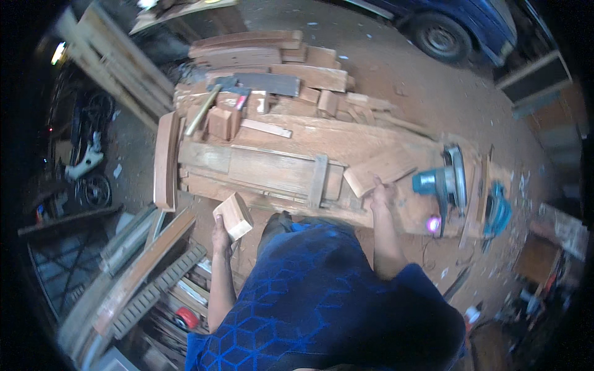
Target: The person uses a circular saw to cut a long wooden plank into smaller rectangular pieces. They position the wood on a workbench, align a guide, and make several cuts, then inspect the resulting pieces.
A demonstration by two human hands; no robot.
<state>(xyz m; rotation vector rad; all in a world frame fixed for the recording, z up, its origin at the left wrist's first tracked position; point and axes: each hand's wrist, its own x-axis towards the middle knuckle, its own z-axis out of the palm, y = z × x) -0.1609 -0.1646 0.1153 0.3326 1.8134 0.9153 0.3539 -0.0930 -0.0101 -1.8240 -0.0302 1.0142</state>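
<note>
My left hand (219, 235) grips a short, thick wooden block (236, 215) off the workbench's near edge, its pale end grain facing up and toward me. At the right of the bench my right hand (381, 194) is closed at the near edge of a flat wooden board (385, 167). That board is tilted over the bench top, and whether it rests on it I cannot tell. A blue-green circular saw (440, 180) stands just right of the board. Left of the right hand, a narrow wooden strip (317, 180) crosses a long plank (266, 168).
A hammer (207, 106) lies among wood blocks (221, 122) on the workbench (346, 137). Stacked boards (247, 57) line its far side. A second blue-green power tool (497, 210) sits at the right end. Timber (139, 278) leans at lower left; a blue vehicle (458, 25) stands beyond.
</note>
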